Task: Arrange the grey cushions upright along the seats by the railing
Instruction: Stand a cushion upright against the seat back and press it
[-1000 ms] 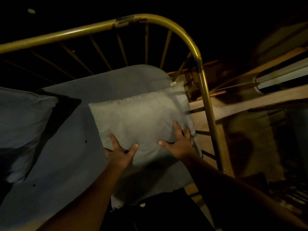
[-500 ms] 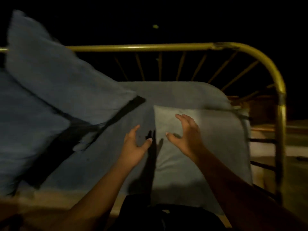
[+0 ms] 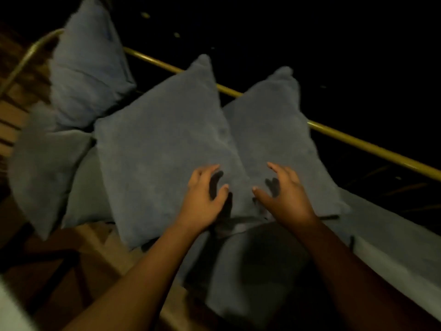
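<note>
Head view: I hover my left hand (image 3: 202, 199) and right hand (image 3: 284, 194), both open, before two leaning grey cushions (image 3: 164, 144); next I would straighten them against the railing (image 3: 358, 142).

The brass railing (image 3: 358, 142) is being hidden in part by two upright grey cushions (image 3: 164, 144). The far-left cushion (image 3: 40, 177) is being blurred. Both forearms are being cut off by the bottom edge.

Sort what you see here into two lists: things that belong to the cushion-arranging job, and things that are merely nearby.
Part of the job:
- middle cushion
- right cushion
- far-left cushion
- tilted left cushion
- seat pad
- brass railing
- left hand, right hand, both open

Merely nearby:
- wooden slats
</note>
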`<action>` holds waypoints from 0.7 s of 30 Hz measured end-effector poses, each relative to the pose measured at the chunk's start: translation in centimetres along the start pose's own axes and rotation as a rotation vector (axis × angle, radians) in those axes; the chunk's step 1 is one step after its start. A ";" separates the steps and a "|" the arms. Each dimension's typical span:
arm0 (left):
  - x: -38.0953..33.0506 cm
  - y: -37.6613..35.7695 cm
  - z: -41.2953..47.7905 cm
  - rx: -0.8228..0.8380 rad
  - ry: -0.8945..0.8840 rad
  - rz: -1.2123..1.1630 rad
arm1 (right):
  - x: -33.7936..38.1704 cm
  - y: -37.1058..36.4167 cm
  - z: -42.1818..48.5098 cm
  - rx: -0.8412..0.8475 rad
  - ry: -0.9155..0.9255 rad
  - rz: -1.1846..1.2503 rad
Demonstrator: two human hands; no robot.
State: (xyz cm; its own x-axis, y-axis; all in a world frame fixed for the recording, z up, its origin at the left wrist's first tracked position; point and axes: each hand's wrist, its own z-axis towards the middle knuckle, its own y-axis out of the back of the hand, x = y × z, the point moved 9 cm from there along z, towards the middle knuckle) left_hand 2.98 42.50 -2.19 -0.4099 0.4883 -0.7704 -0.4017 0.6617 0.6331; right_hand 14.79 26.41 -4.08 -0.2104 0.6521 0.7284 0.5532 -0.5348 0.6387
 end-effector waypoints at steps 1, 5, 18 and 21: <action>1.2 2.3 1.1 -0.057 0.007 0.006 | 2.2 -1.4 1.4 0.035 0.038 0.019; 9.5 10.2 3.9 -0.248 0.146 0.031 | 9.1 -6.7 6.7 0.111 0.157 0.038; 29.0 14.7 -1.1 -0.421 0.976 -0.644 | 9.4 -12.2 13.3 0.010 -0.181 0.112; 28.5 14.7 -1.4 -0.401 1.013 -0.724 | 10.2 -12.0 13.0 0.053 -0.122 0.255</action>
State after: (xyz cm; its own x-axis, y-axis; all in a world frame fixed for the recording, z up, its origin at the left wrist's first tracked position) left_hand -15.81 65.34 -14.74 -0.3595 -0.6629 -0.6568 -0.9319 0.2919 0.2154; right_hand 16.50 46.47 -7.57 0.0380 0.5614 0.8267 0.6177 -0.6635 0.4221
